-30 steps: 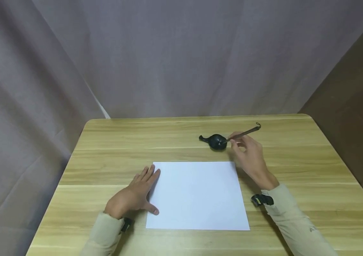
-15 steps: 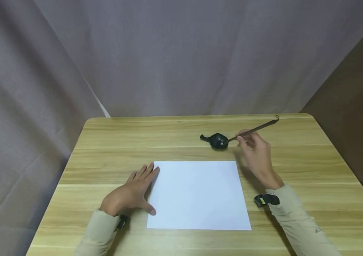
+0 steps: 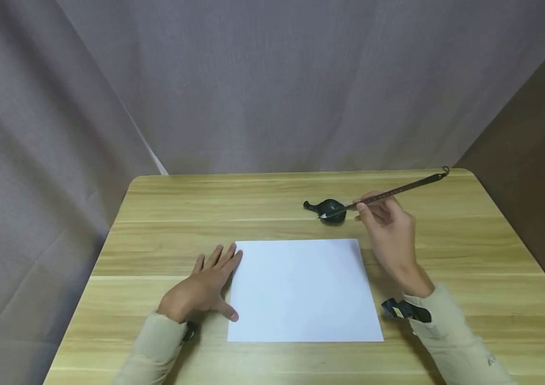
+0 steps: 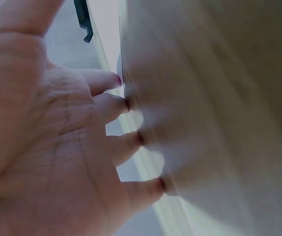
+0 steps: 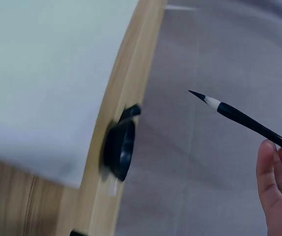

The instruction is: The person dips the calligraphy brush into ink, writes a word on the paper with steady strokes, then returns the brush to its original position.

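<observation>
My right hand (image 3: pixel 390 235) pinches a dark-handled calligraphy brush (image 3: pixel 397 190) with a hanging loop at its end. In the right wrist view the bristles are white with a black point, held in the air apart from a small black ink dish (image 5: pixel 121 147). From the head, the brush overlaps that dish, which has a short handle pointing left. A blank white sheet of paper (image 3: pixel 301 291) lies in front of the dish. My left hand (image 3: pixel 200 291) rests with spread fingers along its left edge, thumb on the paper; the left wrist view shows its fingertips (image 4: pixel 150 191) touching down.
Everything lies on a light wooden table (image 3: pixel 166 230) with rounded far corners. Grey curtain (image 3: pixel 253 85) hangs behind and to the left, and a brown surface (image 3: pixel 537 133) stands on the right. Each wrist wears a black strap, the right one (image 3: pixel 409 310) showing plainly.
My right hand has moved to the right with the brush, whose tip has come up out of the dish and shows its white bristles. The left hand stays at the paper's edge.
</observation>
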Motion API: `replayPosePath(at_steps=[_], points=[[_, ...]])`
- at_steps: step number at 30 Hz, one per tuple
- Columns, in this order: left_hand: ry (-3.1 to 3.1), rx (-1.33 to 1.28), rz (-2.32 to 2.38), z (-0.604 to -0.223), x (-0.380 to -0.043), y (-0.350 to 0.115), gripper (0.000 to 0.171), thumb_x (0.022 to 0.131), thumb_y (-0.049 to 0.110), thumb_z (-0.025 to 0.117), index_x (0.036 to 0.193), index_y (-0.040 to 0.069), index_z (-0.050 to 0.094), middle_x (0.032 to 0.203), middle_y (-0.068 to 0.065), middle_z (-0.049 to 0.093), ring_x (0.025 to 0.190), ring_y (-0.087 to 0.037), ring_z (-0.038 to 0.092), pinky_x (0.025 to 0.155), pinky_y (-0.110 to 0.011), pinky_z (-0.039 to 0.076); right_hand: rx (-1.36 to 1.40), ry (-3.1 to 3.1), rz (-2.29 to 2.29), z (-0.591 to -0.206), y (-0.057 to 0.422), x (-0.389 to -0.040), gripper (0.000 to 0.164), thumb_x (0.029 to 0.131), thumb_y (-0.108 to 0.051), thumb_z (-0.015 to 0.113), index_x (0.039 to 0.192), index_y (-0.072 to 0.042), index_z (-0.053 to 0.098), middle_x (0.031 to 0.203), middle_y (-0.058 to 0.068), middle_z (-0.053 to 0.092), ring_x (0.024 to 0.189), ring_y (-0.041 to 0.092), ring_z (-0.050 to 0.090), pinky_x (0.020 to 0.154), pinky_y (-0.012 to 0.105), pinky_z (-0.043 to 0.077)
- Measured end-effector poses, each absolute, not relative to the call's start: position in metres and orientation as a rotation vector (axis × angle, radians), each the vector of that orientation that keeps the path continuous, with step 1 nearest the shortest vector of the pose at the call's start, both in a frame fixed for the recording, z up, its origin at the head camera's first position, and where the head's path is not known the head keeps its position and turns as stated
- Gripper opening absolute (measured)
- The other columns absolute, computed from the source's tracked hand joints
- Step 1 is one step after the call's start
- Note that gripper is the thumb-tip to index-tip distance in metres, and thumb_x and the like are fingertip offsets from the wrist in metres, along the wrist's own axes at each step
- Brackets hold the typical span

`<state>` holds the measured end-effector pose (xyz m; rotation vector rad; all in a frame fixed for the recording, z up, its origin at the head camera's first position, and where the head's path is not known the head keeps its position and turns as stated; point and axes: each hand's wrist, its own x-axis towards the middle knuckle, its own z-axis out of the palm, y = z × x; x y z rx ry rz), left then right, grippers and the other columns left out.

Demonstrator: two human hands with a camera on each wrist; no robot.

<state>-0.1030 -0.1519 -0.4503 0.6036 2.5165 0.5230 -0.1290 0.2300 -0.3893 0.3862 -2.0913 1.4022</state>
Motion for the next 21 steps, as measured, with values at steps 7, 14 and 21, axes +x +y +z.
replayPosePath(at_steps=[7, 14, 21], points=[[2.536, 0.603, 0.46, -0.445, -0.108, -0.141, 0.142, 0.063, 0.05, 0.099, 0.171, 0.013, 0.014, 0.178, -0.008, 0.002, 0.162, -0.041, -0.006, 0.123, -0.076, -0.001, 0.433, -2.08, 1.426, -0.384, 0.214, -0.115, 0.016, 0.097, 0.012, 0.066, 0.113, 0.013, 0.065, 0.1, 0.02, 0.073, 0.09, 0.001, 0.074, 0.081, 0.019, 0.061], [2.539, 0.564, 0.429, -0.444, -0.111, -0.138, 0.144, 0.062, 0.049, 0.1, 0.171, 0.013, 0.013, 0.178, -0.006, 0.003, 0.163, -0.04, -0.005, 0.123, -0.076, -0.001, 0.528, -2.057, 1.443, -0.384, 0.193, -0.109, 0.02, 0.092, 0.019, 0.067, 0.111, 0.014, 0.065, 0.101, 0.021, 0.072, 0.093, 0.003, 0.074, 0.082, 0.021, 0.062], [2.551, 0.572, 0.406, -0.447, -0.113, -0.138, 0.143, 0.062, 0.05, 0.099, 0.171, 0.013, 0.014, 0.178, -0.006, 0.004, 0.163, -0.041, -0.004, 0.124, -0.075, 0.002, 0.633, -2.058, 1.415, -0.39, 0.168, -0.106, 0.022, 0.09, 0.02, 0.068, 0.11, 0.012, 0.066, 0.1, 0.018, 0.074, 0.087, 0.006, 0.074, 0.083, 0.02, 0.061]])
